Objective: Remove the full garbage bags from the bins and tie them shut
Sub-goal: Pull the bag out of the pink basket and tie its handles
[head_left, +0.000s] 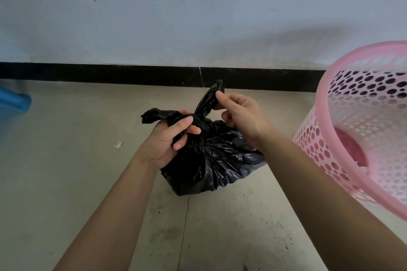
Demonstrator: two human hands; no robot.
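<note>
A full black garbage bag (215, 165) sits on the floor in the middle of the view, its neck gathered into a twist with two loose ends. My left hand (169, 138) grips the neck and the left end, fingers curled round the plastic. The other end sticks up toward the wall, and my right hand (240, 114) pinches it between thumb and fingers. A pink perforated plastic bin (361, 130) stands at the right, tilted toward me, with no bag inside it.
A pale tiled floor (66, 171) with dark specks runs to a black skirting board (110, 72) and a white wall. A blue object (13, 99) shows at the left edge. A small white scrap (119, 145) lies on the floor left of the bag.
</note>
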